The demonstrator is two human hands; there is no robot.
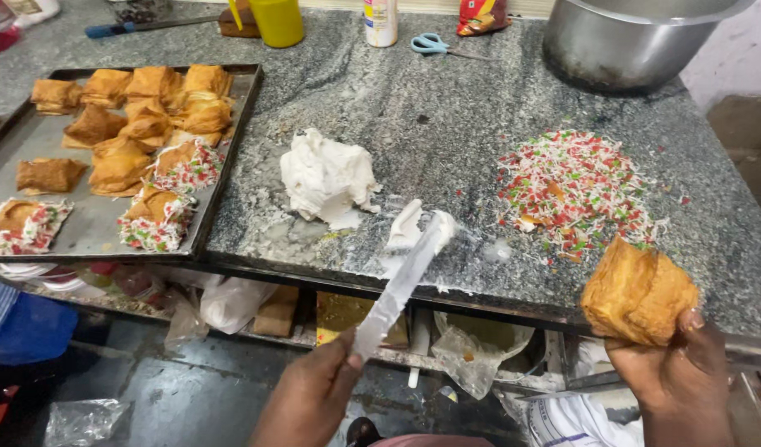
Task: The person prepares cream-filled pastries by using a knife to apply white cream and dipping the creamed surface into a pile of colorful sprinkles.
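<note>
Pastry [638,291], a golden square puff, sits in the right hand [676,372], whose grip is closed round its lower edge, holding it just over the front edge of the grey stone counter [446,108]. Taking the mound of white cream [324,178] in the middle of the counter as landmark: the pastry is well to its right and nearer the person; the scatter of red, green and white sprinkles [572,189] lies to its right, just behind the pastry. The left hand [310,397] is below and in front of the cream, its grip shut on the handle of a long knife [399,284], whose cream-smeared blade slants up toward a smaller dab of cream [409,225] just right and in front of the mound. Left of the cream lies a metal baking tray [91,232] with more plain puffs [144,103] and several coated in sprinkles [158,222]. Behind the cream stand a yellow cup [278,21] and a white bottle [381,21]; blue-handled scissors [434,44] lie behind and to the right, and a large steel pot [624,37] stands far right at the back.
</note>
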